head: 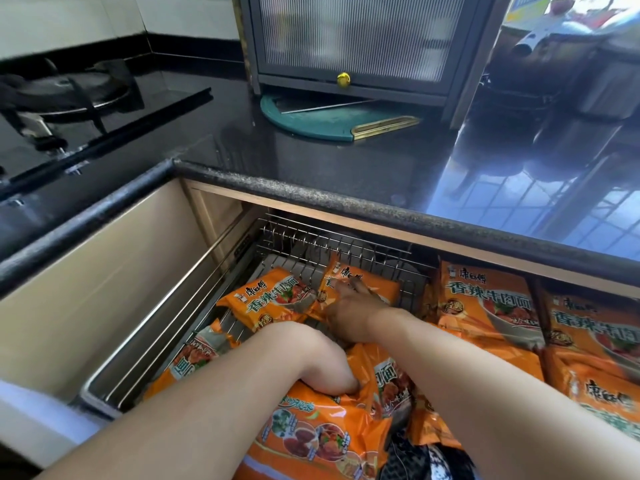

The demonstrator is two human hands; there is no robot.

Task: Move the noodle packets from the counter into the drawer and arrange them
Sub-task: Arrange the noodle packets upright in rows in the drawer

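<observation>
Our left hand (341,384) digs among near packets (322,431), grip unclear, while our right hand (349,311) presses flat a packet (360,284) at the drawer's (104,382) back edge to line it up.

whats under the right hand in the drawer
An orange noodle packet lies under the right hand, in the wire basket. The hand covers the packet's lower half.

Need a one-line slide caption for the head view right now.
Both hands reach into the open wire drawer: right hand on a rear noodle packet, left hand among front packets.
</observation>
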